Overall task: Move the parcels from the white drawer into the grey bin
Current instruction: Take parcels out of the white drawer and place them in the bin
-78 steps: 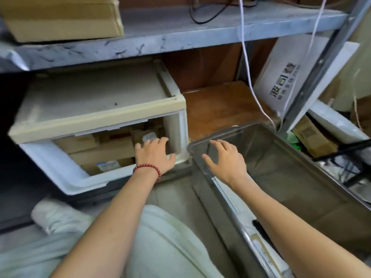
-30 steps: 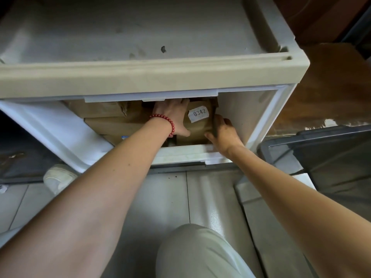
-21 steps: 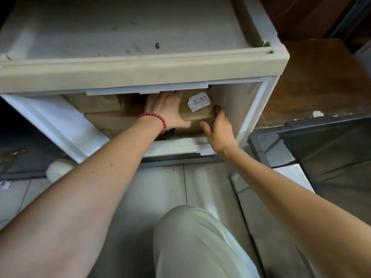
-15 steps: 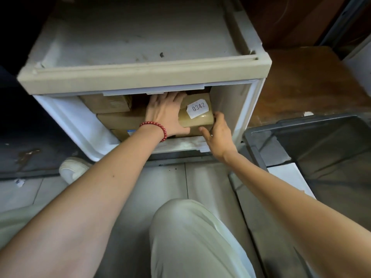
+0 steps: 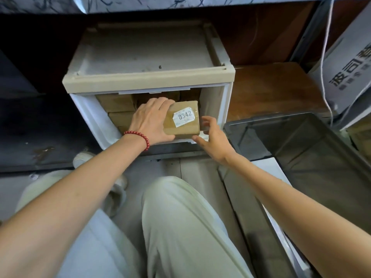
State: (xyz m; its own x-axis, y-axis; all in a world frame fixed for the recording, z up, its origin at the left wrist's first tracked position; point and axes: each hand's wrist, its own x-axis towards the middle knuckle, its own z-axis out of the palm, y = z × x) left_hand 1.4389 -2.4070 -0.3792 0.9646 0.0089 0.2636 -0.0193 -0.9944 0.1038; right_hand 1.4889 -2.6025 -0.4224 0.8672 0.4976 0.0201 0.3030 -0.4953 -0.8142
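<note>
A brown parcel [image 5: 183,125] with a white label reading 0342 sits at the front right of the open white drawer [image 5: 94,121]. My left hand [image 5: 150,121], with a red bead bracelet at the wrist, grips the parcel's left side, fingers over its top and thumb under its front edge. My right hand [image 5: 212,135] is spread open just right of the parcel, fingertips near its right edge; contact is unclear. More brown parcels [image 5: 116,103] are stacked behind and to the left in the drawer. The grey bin [image 5: 251,125] stands on the floor to the right.
A wooden board [image 5: 271,87] lies behind the bin. A white box with printed characters [image 5: 349,73] leans at the far right, with a white cord [image 5: 325,57] hanging beside it. A marbled shelf [image 5: 140,3] runs overhead. My knee [image 5: 180,217] is below the drawer.
The 0342 parcel has come forward and up out of the stack toward the drawer's front edge. My right hand has come off its side and opened. The view has pulled back.
</note>
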